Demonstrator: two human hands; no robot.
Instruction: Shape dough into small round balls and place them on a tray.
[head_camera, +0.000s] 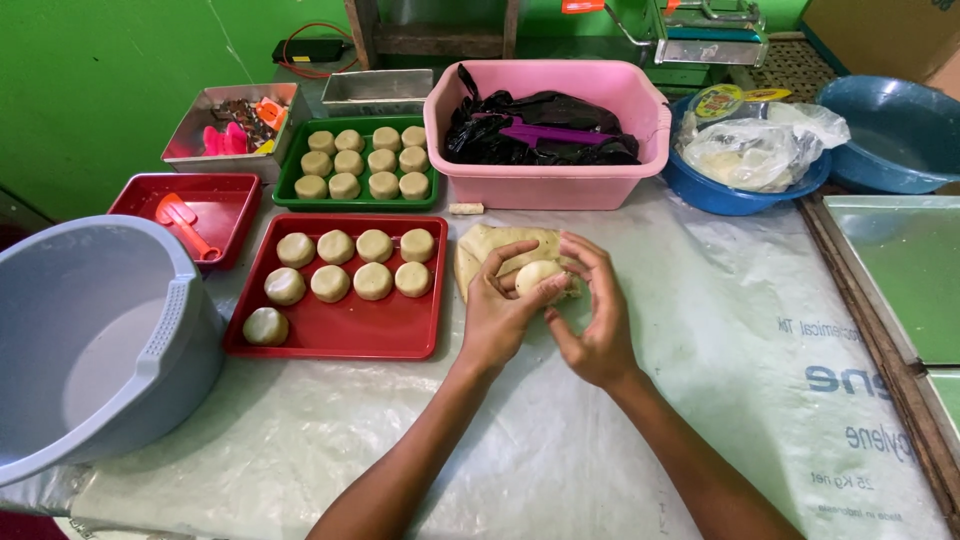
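At the far left a grey tub (90, 340) is cut off by the picture's edge, and its inside shows nothing clear. Behind it, a small red tray (230, 215) holds a red scoop (183, 222), and a box (215, 130) further back carries pink and orange bits too small to tell apart. A green tray (290, 190) bears twelve pale dough rounds, and the larger red tray (340, 335) in front of it bears nine more in loose rows.

The left hand (498, 305) and right hand (590, 315) meet just right of that red tray, fingers curled about a dough ball (538, 277), pale cream and smooth. Both hands grasp it, thumbs pressing its front. Their fingers hide much of the flat dough slab (490, 248) lying under the ball on the desk.

A pink basin (550, 185) behind holds crumpled black plastic that hides whatever lies under it. A blue bowl (720, 195) carries a clear bag, its contents hard to make out, and a second blue bowl (900, 130) is cut off at the right.

The desk (700, 380) is covered in pale plastic sheeting. The wall (90, 90) behind is bright green.
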